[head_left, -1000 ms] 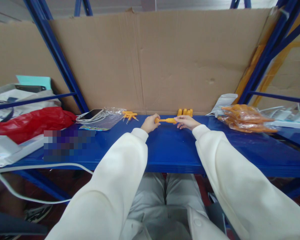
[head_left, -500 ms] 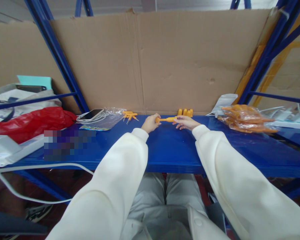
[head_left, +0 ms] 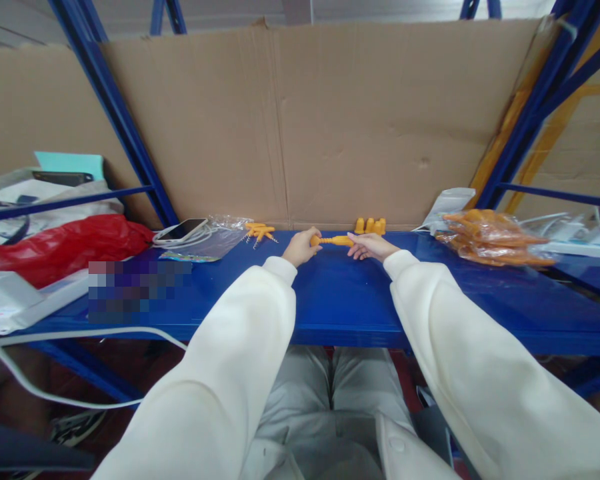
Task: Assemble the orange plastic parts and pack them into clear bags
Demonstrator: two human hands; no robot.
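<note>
Over the blue table, both of my hands meet at a small orange corkscrew (head_left: 326,241), lying level between them with its twisted part showing. My left hand (head_left: 300,247) is closed around its left end, fingers bent. At the other end sits a smooth, thicker orange sleeve (head_left: 341,241). My right hand (head_left: 373,246) pinches that sleeve's end between thumb and index finger, its other fingers curled loosely. Left of my hands lies a small pile of orange corkscrews (head_left: 260,231) with bare metal spirals. Several orange sleeves (head_left: 371,226) stand behind my right hand.
Clear bags of orange pieces (head_left: 490,237) lie at the right. On the left are a phone (head_left: 183,230) with a white cable, a clear plastic bag (head_left: 220,243), a red bag (head_left: 70,250) and a power strip (head_left: 40,303). A cardboard sheet (head_left: 330,120) stands behind the table (head_left: 350,300).
My right hand has shifted slightly and its fingers have curled in more at the sleeve's end. My left hand keeps its place on the corkscrew.
</note>
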